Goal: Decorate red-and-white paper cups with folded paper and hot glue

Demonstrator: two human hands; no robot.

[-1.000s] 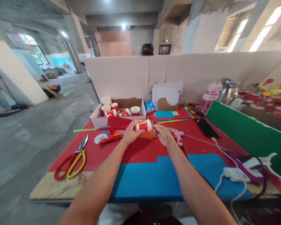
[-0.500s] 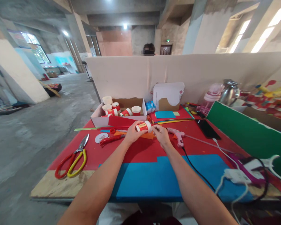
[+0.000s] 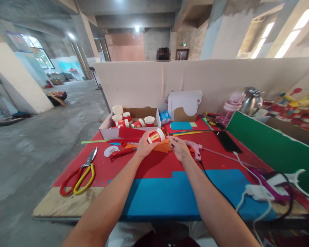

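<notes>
My left hand (image 3: 143,146) is wrapped round a small white paper cup (image 3: 156,137) that has a red band and a yellow label. The cup lies tilted on its side above the table, its rim toward the right. Just right of that rim is my right hand (image 3: 179,149), fingertips pinched together; whatever they hold, if anything, is too small to make out. A pink glue gun (image 3: 195,149) lies beside my right hand. Under and behind the hands are orange paper (image 3: 161,146) and a red-handled tool (image 3: 122,152).
Several similar cups sit in a white cardboard box (image 3: 109,132) at the back left. Large scissors (image 3: 86,171) lie left. Right are a phone (image 3: 226,141), a green panel (image 3: 270,147) and a power strip with cables (image 3: 262,193). A person's head (image 3: 163,54) shows beyond the partition (image 3: 134,82).
The cup has turned in my left hand, its rim now tipped up and slightly left. My right fingers have come away a little from the rim.
</notes>
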